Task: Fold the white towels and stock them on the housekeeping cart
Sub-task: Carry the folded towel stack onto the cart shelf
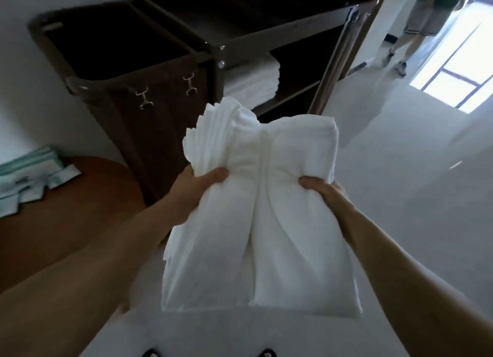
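A person holds a stack of folded white towels point(266, 223) in mid-air before a dark housekeeping cart point(213, 52). The left hand point(197, 187) grips its left edge and the right hand point(321, 190) its right edge, thumbs pressed on top. More folded towels point(253, 82) lie on the cart's shelf just beyond. A wooden table point(80, 218) stands to the left; pale floor point(413, 196) stretches to the right.

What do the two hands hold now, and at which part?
Both hands, left and right, grip a stack of folded white towels at its two sides.
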Tool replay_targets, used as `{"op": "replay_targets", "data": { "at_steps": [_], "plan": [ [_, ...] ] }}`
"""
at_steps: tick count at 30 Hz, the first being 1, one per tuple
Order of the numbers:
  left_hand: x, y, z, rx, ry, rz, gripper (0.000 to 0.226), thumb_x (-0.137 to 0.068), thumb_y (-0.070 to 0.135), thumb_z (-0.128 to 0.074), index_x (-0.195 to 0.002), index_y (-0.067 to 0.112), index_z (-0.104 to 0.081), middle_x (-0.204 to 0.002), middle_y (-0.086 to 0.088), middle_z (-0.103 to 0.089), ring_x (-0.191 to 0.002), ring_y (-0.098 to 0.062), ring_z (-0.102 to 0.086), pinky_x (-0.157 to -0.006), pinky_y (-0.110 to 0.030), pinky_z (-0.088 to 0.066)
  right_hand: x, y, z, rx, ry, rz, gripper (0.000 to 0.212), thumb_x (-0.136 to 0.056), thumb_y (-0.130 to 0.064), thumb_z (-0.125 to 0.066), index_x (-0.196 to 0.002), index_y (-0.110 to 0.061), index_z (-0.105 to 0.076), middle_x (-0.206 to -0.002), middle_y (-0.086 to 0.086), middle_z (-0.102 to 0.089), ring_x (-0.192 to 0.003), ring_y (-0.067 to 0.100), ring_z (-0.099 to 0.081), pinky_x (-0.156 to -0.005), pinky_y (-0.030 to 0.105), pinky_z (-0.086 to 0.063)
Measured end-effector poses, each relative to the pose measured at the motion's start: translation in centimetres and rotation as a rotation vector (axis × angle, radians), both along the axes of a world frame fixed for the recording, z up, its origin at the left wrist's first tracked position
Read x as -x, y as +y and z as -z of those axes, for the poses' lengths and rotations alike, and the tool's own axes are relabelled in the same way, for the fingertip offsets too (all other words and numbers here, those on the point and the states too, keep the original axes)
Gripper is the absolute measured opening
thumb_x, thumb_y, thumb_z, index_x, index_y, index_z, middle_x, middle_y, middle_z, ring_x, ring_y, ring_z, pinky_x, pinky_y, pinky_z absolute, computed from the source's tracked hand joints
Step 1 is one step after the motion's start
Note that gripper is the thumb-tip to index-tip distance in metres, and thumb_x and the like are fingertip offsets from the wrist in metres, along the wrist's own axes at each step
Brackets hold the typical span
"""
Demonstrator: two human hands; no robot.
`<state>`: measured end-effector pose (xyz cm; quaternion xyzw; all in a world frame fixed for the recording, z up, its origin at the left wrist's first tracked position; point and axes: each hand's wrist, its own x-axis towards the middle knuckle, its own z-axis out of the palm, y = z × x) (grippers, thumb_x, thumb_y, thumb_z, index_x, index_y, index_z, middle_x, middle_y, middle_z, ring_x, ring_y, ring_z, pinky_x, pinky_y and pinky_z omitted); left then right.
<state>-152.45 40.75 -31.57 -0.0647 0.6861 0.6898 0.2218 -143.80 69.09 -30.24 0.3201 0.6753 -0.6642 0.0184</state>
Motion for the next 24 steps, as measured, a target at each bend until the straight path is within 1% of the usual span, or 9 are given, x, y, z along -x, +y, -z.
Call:
{"op": "replay_targets", "data": {
  "at_steps": [2, 5, 8, 11, 13, 15, 19, 22, 24],
  "plan": [
    [-0.1, 4.7, -0.4, -0.023, 0.010, 0.024, 0.065, -0.061, 0.044, -0.090, -0.117, 0.031, -0.061, -0.101, 0.006, -0.076, -0.087, -0.016, -0.074, -0.065, -0.030, -0.060, -0.2, 4.4, -0.8, -0.016, 0.013, 0.041, 0.068, -0.047, -0.043, -0.087, -0.111, -0.028, -0.067, -0.101, -0.003, -0.075, -0.084, 0.019, -0.074, -0.061, 0.026, -0.057],
    [0.6, 10.4, -0.5, -0.042, 0.016, 0.030, 0.064, -0.070, 0.042, -0.086, -0.126, 0.028, -0.058, -0.110, 0.004, -0.073, -0.096, -0.020, -0.072, -0.075, -0.037, -0.059, 0.5, 9.9, -1.7, -0.041, 0.038, 0.099, 0.064, -0.044, -0.040, -0.088, -0.104, -0.028, -0.069, -0.101, -0.003, -0.075, -0.088, 0.020, -0.073, -0.069, 0.030, -0.057],
    [2.0, 14.7, -0.8, -0.059, 0.035, 0.014, 0.068, -0.067, 0.044, -0.087, -0.127, 0.028, -0.057, -0.112, 0.003, -0.071, -0.096, -0.019, -0.071, -0.078, -0.038, -0.058, 1.7, 14.0, -2.3, -0.048, 0.070, 0.122, 0.054, -0.046, -0.038, -0.087, -0.095, -0.030, -0.068, -0.090, -0.010, -0.076, -0.076, 0.013, -0.074, -0.056, 0.023, -0.056],
    [4.8, 18.1, -1.1, -0.055, 0.085, 0.029, 0.079, -0.061, 0.047, -0.088, -0.130, 0.025, -0.057, -0.114, 0.001, -0.072, -0.101, -0.023, -0.070, -0.086, -0.045, -0.058, 4.1, 17.2, -2.6, -0.065, 0.099, 0.120, 0.055, -0.055, -0.033, -0.089, -0.106, -0.030, -0.068, -0.099, -0.007, -0.074, -0.086, 0.017, -0.072, -0.061, 0.025, -0.055],
    [7.6, 20.4, -1.2, -0.063, 0.110, 0.011, 0.083, -0.058, 0.048, -0.088, -0.131, 0.023, -0.057, -0.114, 0.000, -0.072, -0.102, -0.024, -0.070, -0.089, -0.047, -0.057, 6.6, 19.5, -2.7, -0.072, 0.127, 0.109, 0.057, -0.066, -0.026, -0.088, -0.119, -0.026, -0.066, -0.109, -0.002, -0.072, -0.094, 0.019, -0.070, -0.067, 0.027, -0.054],
    [10.8, 22.9, -1.2, -0.078, 0.136, -0.006, 0.081, -0.060, 0.045, -0.090, -0.130, 0.022, -0.057, -0.114, -0.001, -0.072, -0.102, -0.024, -0.070, -0.088, -0.047, -0.058, 9.6, 21.7, -2.8, -0.089, 0.150, 0.103, 0.059, -0.067, -0.025, -0.087, -0.121, -0.025, -0.064, -0.110, -0.002, -0.071, -0.095, 0.018, -0.069, -0.066, 0.026, -0.054],
    [17.2, 28.0, -0.8, -0.113, 0.161, -0.026, 0.078, -0.062, 0.043, -0.087, -0.130, 0.022, -0.056, -0.115, -0.001, -0.071, -0.102, -0.023, -0.070, -0.089, -0.047, -0.057, 16.8, 26.9, -2.8, -0.125, 0.172, 0.087, 0.044, -0.075, -0.019, -0.083, -0.113, -0.029, -0.064, -0.112, -0.001, -0.071, -0.095, 0.018, -0.068, -0.070, 0.029, -0.054],
    [21.7, 31.5, -0.5, -0.117, 0.167, -0.036, 0.080, -0.059, 0.047, -0.087, -0.129, 0.024, -0.056, -0.115, 0.001, -0.071, -0.101, -0.021, -0.071, -0.087, -0.045, -0.058, 21.9, 30.6, -2.7, -0.159, 0.161, 0.080, 0.050, -0.073, -0.022, -0.084, -0.118, -0.028, -0.063, -0.113, 0.000, -0.071, -0.097, 0.020, -0.068, -0.077, 0.033, -0.055],
    [24.6, 33.7, -0.5, -0.099, 0.190, -0.049, 0.084, -0.056, 0.053, -0.087, -0.129, 0.026, -0.056, -0.114, 0.004, -0.071, -0.099, -0.018, -0.071, -0.083, -0.041, -0.059, 25.2, 33.1, -2.5, -0.182, 0.166, 0.081, 0.046, -0.070, -0.026, -0.087, -0.109, -0.036, -0.065, -0.109, -0.005, -0.071, -0.095, 0.017, -0.068, -0.074, 0.031, -0.054]
  ]
}}
